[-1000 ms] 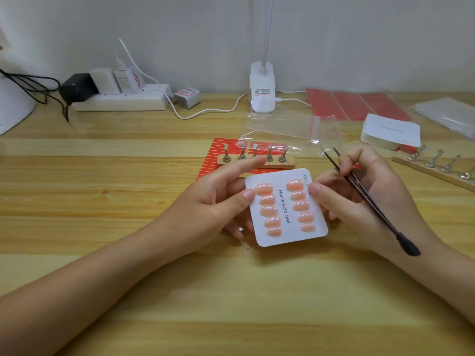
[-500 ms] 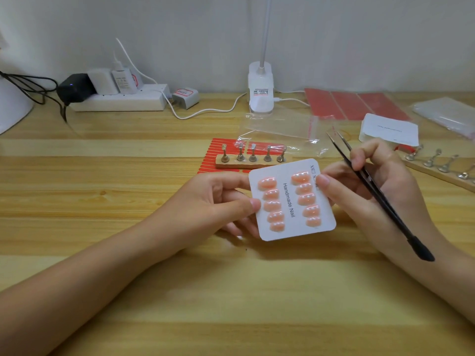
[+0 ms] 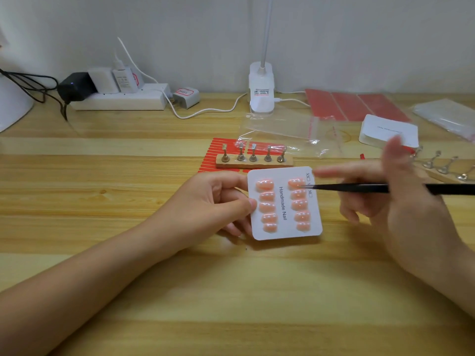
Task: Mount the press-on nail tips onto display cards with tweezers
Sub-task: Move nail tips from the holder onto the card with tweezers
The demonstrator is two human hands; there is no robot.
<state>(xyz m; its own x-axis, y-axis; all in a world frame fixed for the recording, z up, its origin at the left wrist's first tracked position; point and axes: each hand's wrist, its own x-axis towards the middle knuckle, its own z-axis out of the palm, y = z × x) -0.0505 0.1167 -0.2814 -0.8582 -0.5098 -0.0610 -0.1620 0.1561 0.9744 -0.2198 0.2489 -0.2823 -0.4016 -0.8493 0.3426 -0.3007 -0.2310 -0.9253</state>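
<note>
White display card [image 3: 284, 202] with rounded corners, printed "Handmade Nail" lengthwise down its centre, held tilted just above the wooden tabletop, its left edge gripped. Ten glossy peach-pink press-on nail tips [image 3: 267, 206] sit on it in two columns of five, one on either side of the print, each column grading from a larger tip at the far end to a smaller one at the near end. Black tweezers [image 3: 359, 187] lie nearly horizontal, entering from the right, their points at the top tip of the right column.
</note>
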